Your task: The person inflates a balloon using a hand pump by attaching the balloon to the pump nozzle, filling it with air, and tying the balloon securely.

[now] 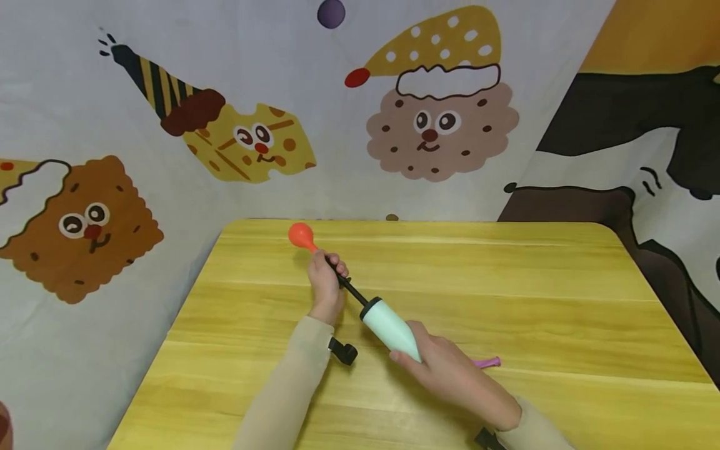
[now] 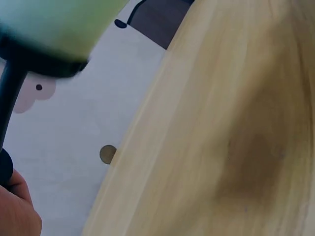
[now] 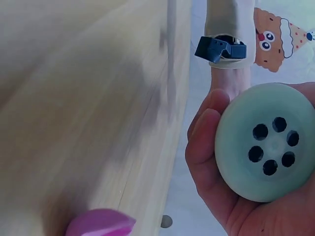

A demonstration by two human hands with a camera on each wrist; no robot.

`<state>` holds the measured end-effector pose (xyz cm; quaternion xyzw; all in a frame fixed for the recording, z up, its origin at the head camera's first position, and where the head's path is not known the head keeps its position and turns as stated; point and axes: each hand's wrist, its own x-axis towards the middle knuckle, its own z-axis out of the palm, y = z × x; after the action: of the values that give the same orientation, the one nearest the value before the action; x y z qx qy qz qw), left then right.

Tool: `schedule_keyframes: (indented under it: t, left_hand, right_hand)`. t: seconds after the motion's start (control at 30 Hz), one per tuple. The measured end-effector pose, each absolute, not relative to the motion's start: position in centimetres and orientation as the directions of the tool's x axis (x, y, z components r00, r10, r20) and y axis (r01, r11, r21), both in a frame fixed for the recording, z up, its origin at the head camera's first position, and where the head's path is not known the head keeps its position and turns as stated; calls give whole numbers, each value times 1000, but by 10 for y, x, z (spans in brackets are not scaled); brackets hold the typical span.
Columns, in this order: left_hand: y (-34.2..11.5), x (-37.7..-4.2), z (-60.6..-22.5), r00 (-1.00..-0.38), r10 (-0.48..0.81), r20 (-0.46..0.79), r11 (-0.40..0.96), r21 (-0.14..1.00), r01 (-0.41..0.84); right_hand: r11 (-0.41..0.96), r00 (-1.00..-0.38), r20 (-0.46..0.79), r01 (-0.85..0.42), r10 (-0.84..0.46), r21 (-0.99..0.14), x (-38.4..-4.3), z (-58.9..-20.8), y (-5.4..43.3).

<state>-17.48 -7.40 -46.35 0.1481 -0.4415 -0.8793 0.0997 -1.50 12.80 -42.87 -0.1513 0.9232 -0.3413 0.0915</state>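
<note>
Pump (image 1: 392, 328), a mint-green plastic cylinder with a black collar and a thin black rod (image 1: 355, 292), is held aslant over the yellow wood-grain table (image 1: 562, 275), its rod pointing away from you and to the left. Your right grip (image 1: 450, 369) is closed round the rear of the pump's body, thumb and fingers on opposite sides; the right wrist view shows its rounded end face with six dark holes. Your left grip (image 1: 326, 278) is curled round the black front end of the pump, where the neck of a small, round, red-orange rubber balloon (image 1: 300, 235) meets it. That balloon sits at the pump's far tip and looks slightly filled. To the right of the pump's rear end, partly hidden by your right wrist, a purple-pink rubber balloon (image 1: 488, 362) lies limp on the table. Beyond the pump stands a pale cloth backdrop (image 1: 337, 194) with cartoon figures.

The pump is probably light, hollow and stiff; its smooth shell may slip, so wrap the whole hand round the body and leave the end holes uncovered. The rod looks slender, so avoid sideways load. The red-orange balloon should be soft, stretchy and easily nicked: pinch its neck against the tip, not its round part.
</note>
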Motion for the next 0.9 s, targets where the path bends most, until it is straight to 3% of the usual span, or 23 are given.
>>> schedule_keyframes:
  t: [0.3,0.57,0.9]
  left_hand:
    - [-59,-154,-465,-949,-268,-164,-577,817,22]
    - [-47,-136,-470,-962,-202,-185,-555,831,-44]
    - [-66,-153,-464,-938,-311,-151,-540,840,43]
  right_hand:
    - [707,-921,-48,-262,-386,-657,-11,-432,136]
    - [693,-929,-96,-195,-357,-694,-23,-437,127]
    - [705,-942,-78,-188,-326,-684,-16,-436,122]
